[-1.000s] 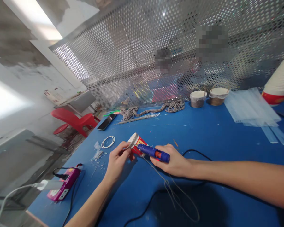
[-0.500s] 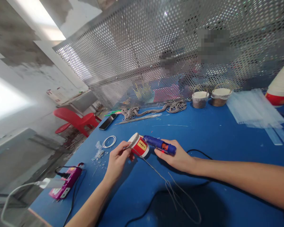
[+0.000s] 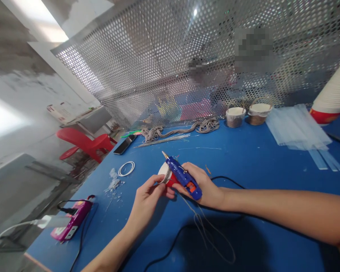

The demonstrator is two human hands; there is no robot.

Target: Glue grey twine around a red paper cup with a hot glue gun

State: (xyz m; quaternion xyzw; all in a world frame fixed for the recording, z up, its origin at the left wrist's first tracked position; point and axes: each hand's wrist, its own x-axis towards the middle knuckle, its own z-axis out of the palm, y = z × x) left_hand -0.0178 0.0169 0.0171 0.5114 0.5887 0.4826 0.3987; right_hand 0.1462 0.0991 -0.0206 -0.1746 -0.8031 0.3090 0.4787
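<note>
HANDS, CUP AND GLUE GUN: 2 HANDS ENGAGED

Left hand (image 3: 149,193): fingers grasp 1 red-and-white cup (image 3: 171,181), tilted, located between the 2 hands above the table (image 3: 260,166). Gray cord (image 3: 197,216) lies around the cup near its white end; loose loops rest below the right hand.

Right hand (image 3: 206,185): closed around 1 blue glue gun (image 3: 181,173), nozzle directed forward and left, past the cup. Contact between nozzle and cup cannot be determined. 1 black cable (image 3: 228,178) runs behind and below this hand.

Beyond the left hand, to its left: 1 white coil (image 3: 126,169), 1 patch of pale scraps (image 3: 113,183), and, farther forward, 1 phone (image 3: 125,145). Well left of it: 1 purple power strip (image 3: 75,221).

Ahead of both hands: 1 gray cord bundle (image 3: 152,134). Ahead and right of the right hand: 2 small handled baskets (image 3: 235,118), side by side; 1 pile of translucent strips (image 3: 299,126), strip count not discernible; 1 stack of cups (image 3: 333,92).
</note>
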